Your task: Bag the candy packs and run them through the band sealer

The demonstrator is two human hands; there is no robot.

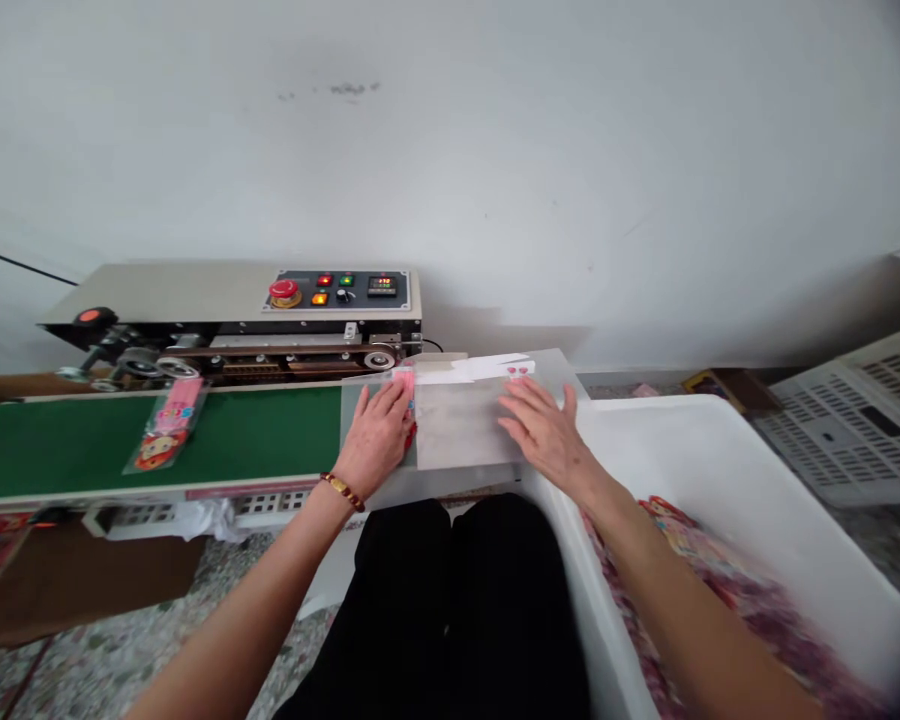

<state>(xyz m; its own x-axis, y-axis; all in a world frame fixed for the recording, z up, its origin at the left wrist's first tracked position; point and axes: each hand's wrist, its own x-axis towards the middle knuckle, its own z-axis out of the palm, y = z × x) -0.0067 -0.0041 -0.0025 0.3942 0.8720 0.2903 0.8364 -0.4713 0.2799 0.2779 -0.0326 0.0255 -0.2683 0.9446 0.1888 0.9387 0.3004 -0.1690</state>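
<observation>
Apparently partway through, with one packet (167, 425) seemingly done on the green belt (262, 430), a pink packet (406, 380) probably still to do beneath the flattened, ungripping left hand (379, 428), beside the loosely spread, empty right hand (544, 430), and blurred, colourful pieces (671, 520) left in the white tub (690, 420).

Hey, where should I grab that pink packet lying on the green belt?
Probably pinch the pink packet at its near end, below the printed face, coming from the front edge of the green belt. It lies slanted, that end toward you and its far end by the rollers, so this should keep your left hand away from them.
</observation>
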